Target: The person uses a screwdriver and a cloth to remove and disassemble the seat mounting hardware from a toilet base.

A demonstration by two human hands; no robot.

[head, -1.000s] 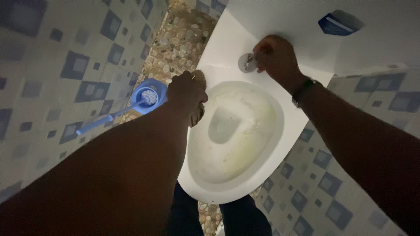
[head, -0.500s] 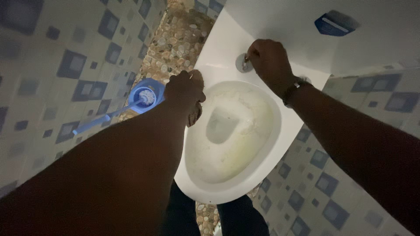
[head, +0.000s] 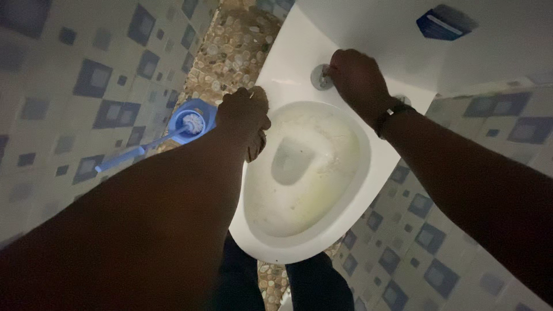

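- Right hand (head: pixel 358 80): fingers curled on round metal fitting (head: pixel 320 77) at back of white ceramic toilet bowl (head: pixel 345 213).
- Left hand (head: pixel 245 115): fisted over bowl's left rim; held item unclear.
- Blue plastic toilet brush w/ holder (head: pixel 190 122) on pebble floor (head: pixel 230 52), just left of bowl.

Single head view; looks steeply down, close above the toilet bowl (head: pixel 305 173).

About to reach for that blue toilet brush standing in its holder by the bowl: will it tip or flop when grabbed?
The toilet brush looks rigid, a straight plastic handle, so probably no flopping. It leans out of its blue holder, so that light-looking holder may tip or lift with it. The left hand is nearest.
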